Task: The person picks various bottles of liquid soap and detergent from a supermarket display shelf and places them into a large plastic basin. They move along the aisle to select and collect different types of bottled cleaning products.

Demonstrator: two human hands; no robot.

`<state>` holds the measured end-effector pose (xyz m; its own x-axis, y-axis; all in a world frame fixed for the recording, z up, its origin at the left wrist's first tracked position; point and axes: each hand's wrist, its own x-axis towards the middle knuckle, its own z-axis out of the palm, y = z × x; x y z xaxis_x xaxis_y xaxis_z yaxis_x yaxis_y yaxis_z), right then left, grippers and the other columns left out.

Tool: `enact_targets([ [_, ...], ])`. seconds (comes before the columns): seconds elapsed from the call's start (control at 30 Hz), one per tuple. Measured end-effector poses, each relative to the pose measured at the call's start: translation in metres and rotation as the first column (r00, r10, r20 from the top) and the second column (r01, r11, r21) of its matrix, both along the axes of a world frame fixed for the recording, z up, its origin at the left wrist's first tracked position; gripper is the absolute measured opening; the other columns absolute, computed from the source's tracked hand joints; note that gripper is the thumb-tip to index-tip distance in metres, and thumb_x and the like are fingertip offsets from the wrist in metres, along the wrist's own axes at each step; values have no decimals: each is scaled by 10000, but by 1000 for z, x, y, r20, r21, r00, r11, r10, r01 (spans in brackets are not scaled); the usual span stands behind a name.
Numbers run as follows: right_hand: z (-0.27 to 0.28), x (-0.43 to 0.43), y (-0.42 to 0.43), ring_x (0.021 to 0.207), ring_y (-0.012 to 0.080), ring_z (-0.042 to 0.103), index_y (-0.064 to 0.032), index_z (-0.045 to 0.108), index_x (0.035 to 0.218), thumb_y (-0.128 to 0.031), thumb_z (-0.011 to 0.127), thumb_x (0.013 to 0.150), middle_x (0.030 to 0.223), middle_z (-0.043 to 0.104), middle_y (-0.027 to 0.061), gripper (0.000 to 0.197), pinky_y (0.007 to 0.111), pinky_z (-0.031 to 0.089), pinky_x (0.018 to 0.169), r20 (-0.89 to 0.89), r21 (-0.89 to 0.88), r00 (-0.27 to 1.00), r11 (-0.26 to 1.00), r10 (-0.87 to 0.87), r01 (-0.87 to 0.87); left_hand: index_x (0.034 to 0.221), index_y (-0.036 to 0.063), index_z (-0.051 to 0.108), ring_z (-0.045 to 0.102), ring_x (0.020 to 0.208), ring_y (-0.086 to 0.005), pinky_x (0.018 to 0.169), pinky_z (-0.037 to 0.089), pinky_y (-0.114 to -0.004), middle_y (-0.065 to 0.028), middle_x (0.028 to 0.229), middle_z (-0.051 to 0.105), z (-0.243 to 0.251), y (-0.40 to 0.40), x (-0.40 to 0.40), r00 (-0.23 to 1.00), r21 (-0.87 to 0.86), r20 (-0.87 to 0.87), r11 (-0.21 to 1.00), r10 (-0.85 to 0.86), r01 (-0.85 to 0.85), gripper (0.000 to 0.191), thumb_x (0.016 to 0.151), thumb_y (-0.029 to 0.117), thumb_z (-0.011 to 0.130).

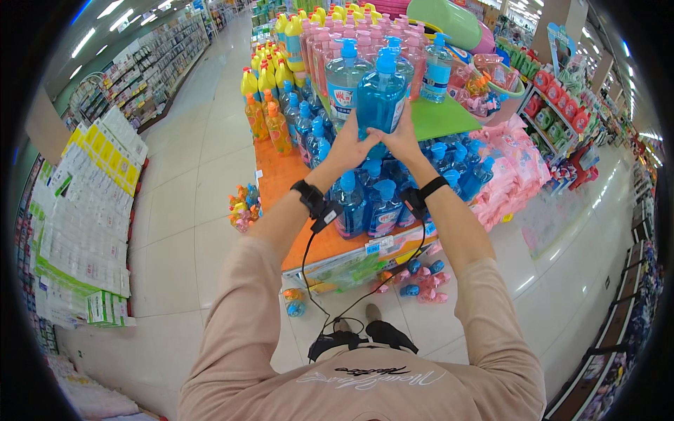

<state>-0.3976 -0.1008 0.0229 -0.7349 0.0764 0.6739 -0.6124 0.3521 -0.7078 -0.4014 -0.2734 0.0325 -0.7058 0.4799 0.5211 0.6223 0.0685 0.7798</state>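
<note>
A pump bottle of blue liquid (380, 100) is held upright between my two hands above the front of a stacked display. My left hand (349, 141) grips its lower left side, and my right hand (404, 136) wraps the right side, thumbs meeting in front. Just behind it stand a labelled pump bottle of pale blue liquid (339, 73) and, to the right, another pale blue pump bottle (436, 71) on a green board (442, 120). Below my hands, several blue pump bottles (384, 208) crowd the orange tabletop (305, 231).
Pink pump bottles (321, 58) and yellow-capped bottles (267, 76) rise at the back. Orange bottles (277, 129) line the left edge. Pink packages (508, 163) are piled right. Loose bottles (429, 284) lie on the floor by the table. Black cables (305, 273) hang from my wrist straps.
</note>
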Motion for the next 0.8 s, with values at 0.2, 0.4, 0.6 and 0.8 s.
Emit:
enact_targets([
  [0.2, 20, 10, 6, 1336, 270, 395, -45, 199, 1481, -102, 851, 686, 1453, 376, 154, 1029, 395, 360, 1094, 112, -59, 950, 957, 290, -285, 1499, -35, 201, 490, 1250, -309, 992, 424, -338, -233, 1444, 418, -13, -6, 0, 982, -84, -128, 985, 137, -149, 863, 911, 420, 639],
  [0.4, -2, 11, -24, 1289, 320, 423, 25, 219, 1449, -224, 910, 587, 1404, 378, 208, 1133, 423, 373, 1062, -73, 25, 986, 988, -148, 150, 1453, -89, 209, 481, 1256, -273, 1039, 398, -346, -229, 1395, 450, -3, 0, -7, 997, 102, 79, 995, -17, 8, 915, 844, 342, 740],
  [0.6, -11, -12, -35, 1223, 411, 435, 57, 217, 1437, -268, 899, 589, 1308, 414, 255, 1135, 474, 373, 1026, -134, -11, 894, 903, -428, 430, 1403, -108, 258, 549, 1105, -266, 946, 448, -363, -246, 1315, 490, 5, 13, -40, 988, -17, 127, 997, 83, -82, 945, 783, 368, 789],
  [0.8, -26, -18, -46, 1206, 468, 392, 81, 189, 1437, -277, 884, 617, 1297, 385, 297, 1133, 518, 337, 1023, -245, -25, 815, 843, -526, 537, 1367, -155, 308, 580, 987, -316, 853, 492, -374, -296, 1222, 478, -18, 7, -49, 832, -161, -385, 859, 399, -487, 969, 772, 450, 775],
])
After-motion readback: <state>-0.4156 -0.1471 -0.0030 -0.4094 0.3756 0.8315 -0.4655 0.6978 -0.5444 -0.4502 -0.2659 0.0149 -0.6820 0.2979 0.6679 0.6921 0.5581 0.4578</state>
